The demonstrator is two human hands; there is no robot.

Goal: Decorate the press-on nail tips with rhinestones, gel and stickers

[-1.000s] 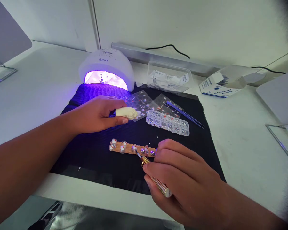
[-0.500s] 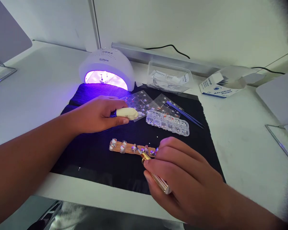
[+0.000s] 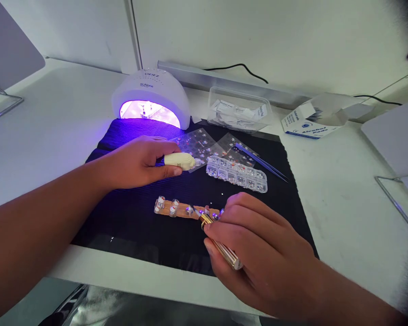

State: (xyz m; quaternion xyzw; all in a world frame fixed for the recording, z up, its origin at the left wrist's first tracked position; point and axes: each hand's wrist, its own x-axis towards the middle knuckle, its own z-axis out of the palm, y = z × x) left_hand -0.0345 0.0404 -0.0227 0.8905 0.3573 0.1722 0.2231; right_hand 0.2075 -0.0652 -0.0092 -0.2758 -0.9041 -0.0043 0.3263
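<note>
My left hand [image 3: 151, 160] grips a small cream-coloured bottle [image 3: 179, 160] with a clear nozzle pointing right, above the black mat. Between the fingers of my right hand [image 3: 255, 244] is a nail brush [image 3: 224, 251] with a gold, ribbed handle. Its dark tip is at a decorated nail tip [image 3: 189, 209] near the middle of a wooden strip [image 3: 182, 211]; whether it touches cannot be told. More nail tips with cartoon-cat designs [image 3: 174, 208] sit along the strip's left part. The strip's right end is partly hidden by my right hand.
A lit nail lamp [image 3: 151, 90] stands at the back left. Sticker sheets [image 3: 199, 141], blue tweezers [image 3: 261, 162] and a clear compartment case [image 3: 237, 174] lie on the black mat [image 3: 129, 235]. Behind are a plastic box of sachets [image 3: 238, 113] and an alcohol pad box [image 3: 313, 120].
The view has shifted very slightly. Both hands keep their holds, and the brush tip stays at the same nail tip, with hardly any movement.
</note>
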